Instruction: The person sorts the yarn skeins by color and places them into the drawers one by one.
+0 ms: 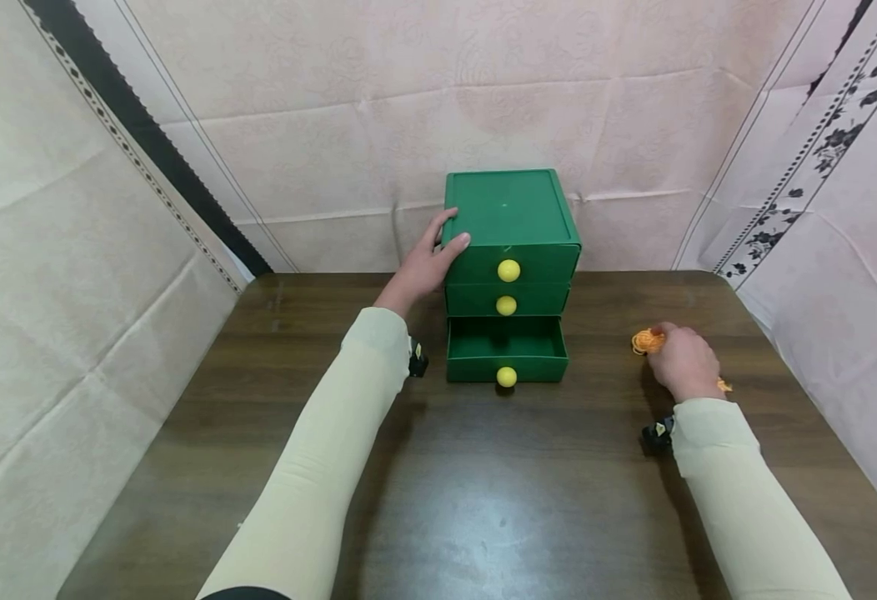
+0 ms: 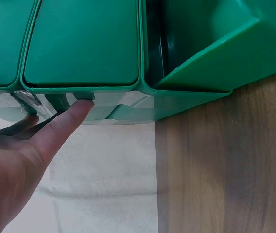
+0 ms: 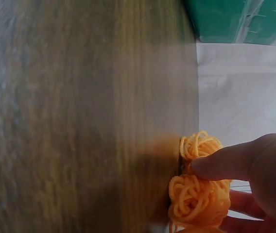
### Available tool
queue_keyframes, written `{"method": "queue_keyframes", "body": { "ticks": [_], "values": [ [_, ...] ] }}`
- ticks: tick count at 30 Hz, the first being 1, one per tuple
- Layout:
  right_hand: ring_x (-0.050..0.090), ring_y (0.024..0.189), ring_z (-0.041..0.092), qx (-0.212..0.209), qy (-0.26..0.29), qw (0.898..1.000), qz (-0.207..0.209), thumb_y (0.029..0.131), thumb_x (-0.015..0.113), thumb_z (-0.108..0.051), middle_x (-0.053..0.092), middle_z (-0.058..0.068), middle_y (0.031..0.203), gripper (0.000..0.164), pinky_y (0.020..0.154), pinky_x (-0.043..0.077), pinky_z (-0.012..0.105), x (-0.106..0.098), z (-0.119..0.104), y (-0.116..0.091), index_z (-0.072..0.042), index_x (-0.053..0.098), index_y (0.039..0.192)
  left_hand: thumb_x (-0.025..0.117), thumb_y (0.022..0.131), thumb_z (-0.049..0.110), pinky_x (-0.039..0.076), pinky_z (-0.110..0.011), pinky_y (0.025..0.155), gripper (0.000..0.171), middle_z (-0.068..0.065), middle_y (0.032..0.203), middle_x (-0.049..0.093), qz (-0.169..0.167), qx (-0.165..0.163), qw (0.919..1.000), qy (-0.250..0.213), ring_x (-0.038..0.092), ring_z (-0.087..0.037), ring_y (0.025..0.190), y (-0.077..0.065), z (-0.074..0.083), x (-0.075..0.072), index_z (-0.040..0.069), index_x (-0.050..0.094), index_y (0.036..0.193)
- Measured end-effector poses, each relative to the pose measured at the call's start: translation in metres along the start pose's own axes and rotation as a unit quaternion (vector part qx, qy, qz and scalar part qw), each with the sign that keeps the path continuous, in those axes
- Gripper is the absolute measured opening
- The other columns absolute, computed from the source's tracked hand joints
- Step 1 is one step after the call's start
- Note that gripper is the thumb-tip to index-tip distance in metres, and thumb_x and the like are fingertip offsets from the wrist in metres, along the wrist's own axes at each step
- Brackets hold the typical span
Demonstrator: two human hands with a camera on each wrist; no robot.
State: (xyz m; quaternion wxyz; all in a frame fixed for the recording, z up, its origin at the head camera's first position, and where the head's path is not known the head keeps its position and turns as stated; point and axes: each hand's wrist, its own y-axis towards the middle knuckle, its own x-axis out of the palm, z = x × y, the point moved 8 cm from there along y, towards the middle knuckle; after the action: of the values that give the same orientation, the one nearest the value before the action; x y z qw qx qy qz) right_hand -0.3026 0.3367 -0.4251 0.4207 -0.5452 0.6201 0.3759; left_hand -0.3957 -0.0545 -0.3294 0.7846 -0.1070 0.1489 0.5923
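Note:
A green three-drawer cabinet [image 1: 509, 208] stands at the back of the table, its bottom drawer [image 1: 476, 371] pulled out and the upper two closed. Each drawer front bears a round yellow knob [image 1: 508, 270]. My left hand [image 1: 422, 265] presses on the cabinet's left side with extended fingers; in the left wrist view the thumb [image 2: 65, 126] touches the taped side wall. Off to the right, my right hand [image 1: 684, 362] pinches a bundle of orange yarn [image 3: 196, 199] between thumb and fingers, low over the table. Part of the bundle is hidden behind the hand.
The brown wooden table [image 1: 483, 483] extends in front of the cabinet and to both sides. Pale patterned cloth [image 1: 318, 142] hangs right behind the table's back edge, with more cloth at left and right.

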Motion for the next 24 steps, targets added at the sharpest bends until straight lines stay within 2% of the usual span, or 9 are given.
{"method": "queue_keyframes", "body": {
  "ticks": [7, 15, 24],
  "values": [
    [0.05, 0.103, 0.054, -0.023, 0.005, 1.0, 0.019, 0.085, 0.058, -0.006, 0.048, 0.036, 0.122, 0.041, 0.082, 0.042, 0.064, 0.001, -0.004, 0.002, 0.004, 0.052, 0.125, 0.052, 0.084, 0.072, 0.046, -0.054, 0.098, 0.064, -0.004, 0.16, 0.022, -0.001, -0.004, 1.0, 0.003, 0.044, -0.032, 0.134, -0.003, 0.004, 0.0, 0.064, 0.021, 0.139],
    [0.051, 0.104, 0.052, -0.036, 0.013, 0.999, 0.033, 0.086, 0.059, -0.006, 0.05, 0.034, 0.119, 0.037, 0.087, 0.041, 0.064, -0.002, -0.014, 0.0, 0.004, 0.055, 0.122, 0.05, 0.095, 0.056, 0.045, -0.057, 0.098, 0.064, -0.009, 0.161, 0.019, -0.016, -0.017, 0.9997, -0.005, 0.042, -0.035, 0.135, -0.022, 0.024, 0.002, 0.048, 0.017, 0.15],
    [0.05, 0.104, 0.051, -0.044, 0.025, 0.998, 0.034, 0.089, 0.06, -0.007, 0.049, 0.033, 0.121, 0.035, 0.088, 0.04, 0.065, -0.005, -0.026, -0.003, 0.003, 0.055, 0.122, 0.049, 0.096, 0.055, 0.046, -0.057, 0.098, 0.065, -0.009, 0.161, 0.017, -0.015, -0.018, 0.9997, 0.0, 0.041, -0.035, 0.136, -0.026, 0.029, 0.002, 0.046, 0.016, 0.151]
  ]
}}
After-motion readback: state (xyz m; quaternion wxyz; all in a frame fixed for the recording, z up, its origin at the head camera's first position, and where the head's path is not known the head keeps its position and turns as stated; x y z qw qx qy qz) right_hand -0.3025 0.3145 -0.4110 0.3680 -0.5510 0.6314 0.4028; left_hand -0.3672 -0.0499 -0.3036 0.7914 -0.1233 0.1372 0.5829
